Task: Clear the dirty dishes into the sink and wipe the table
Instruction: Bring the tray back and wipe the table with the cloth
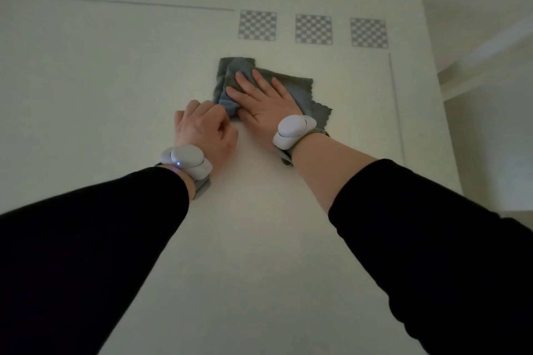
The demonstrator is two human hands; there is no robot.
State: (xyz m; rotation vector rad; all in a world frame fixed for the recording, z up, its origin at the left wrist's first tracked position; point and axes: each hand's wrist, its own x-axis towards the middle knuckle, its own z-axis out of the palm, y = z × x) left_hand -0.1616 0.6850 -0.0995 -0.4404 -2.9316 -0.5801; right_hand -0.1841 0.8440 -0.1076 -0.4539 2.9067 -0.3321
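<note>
The right hand (264, 101) lies flat, fingers straight, pressing the grey cloth (291, 86) far on the white bench (86, 81). The left hand (203, 127) rests curled, its grip pinching the cloth's near-left corner. Bare bench spreads left and near; the right edge is close.

From my seat the bench (115, 81) reads as a pale off-white with a faint greenish cast in this dim light, crossed by thin grey lines near its far and right edges. I count three grey-and-white checkerboard squares (313, 29) printed in a row on it. The cloth (291, 82) is a dark slate grey, slightly bluish where it folds. Both sleeves (86, 239) are plain black. Each wrist carries a light grey, almost white band unit (187, 163); I see a small blue light on the left one, and the right one's strap looks olive green.
</note>
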